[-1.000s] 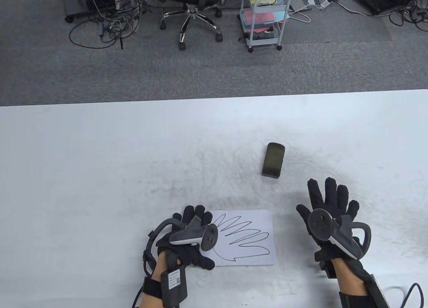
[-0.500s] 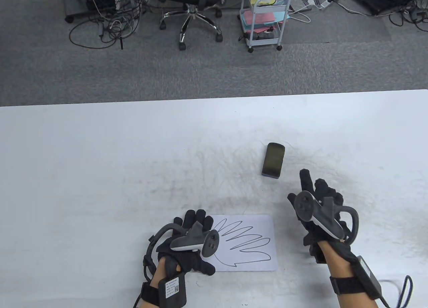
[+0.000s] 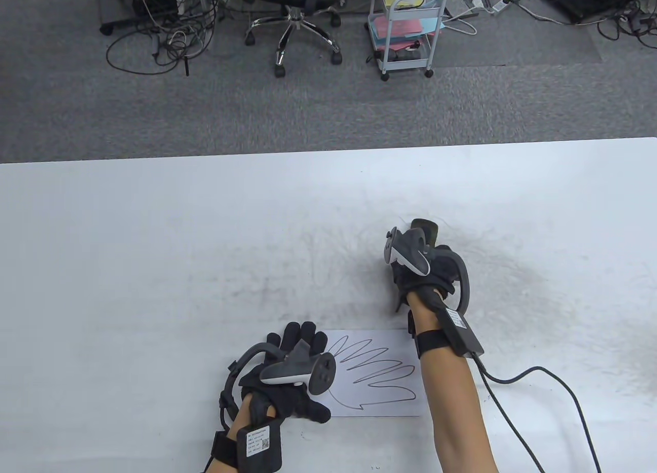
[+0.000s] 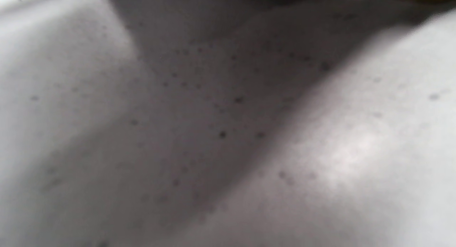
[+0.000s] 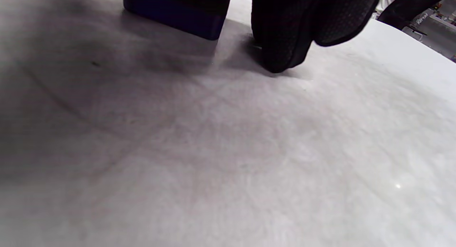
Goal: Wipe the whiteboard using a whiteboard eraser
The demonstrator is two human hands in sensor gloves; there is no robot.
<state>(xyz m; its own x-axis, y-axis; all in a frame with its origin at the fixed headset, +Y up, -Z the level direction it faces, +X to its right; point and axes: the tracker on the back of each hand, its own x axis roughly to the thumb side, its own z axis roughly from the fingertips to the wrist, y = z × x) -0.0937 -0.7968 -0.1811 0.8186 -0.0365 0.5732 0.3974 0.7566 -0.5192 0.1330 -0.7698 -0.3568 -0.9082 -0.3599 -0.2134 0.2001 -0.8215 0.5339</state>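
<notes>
Now right hand (image 3: 418, 267) covers eraser (image 3: 426, 227), grip unclear | left hand (image 3: 287, 375) flat on whiteboard (image 3: 380, 373) | table (image 3: 128, 267) smudged

Black mesh gloves on left hand (image 3: 287, 385) and right hand (image 3: 426, 272), grey trackers, labelled black wrist boxes, bare forearms.

You have two gloved hands on one white table (image 3: 128, 247). It holds one small whiteboard (image 3: 390, 385) and one dark eraser (image 3: 427, 227). Behind it stand one office chair (image 3: 295, 16) and one trolley (image 3: 408, 29).
</notes>
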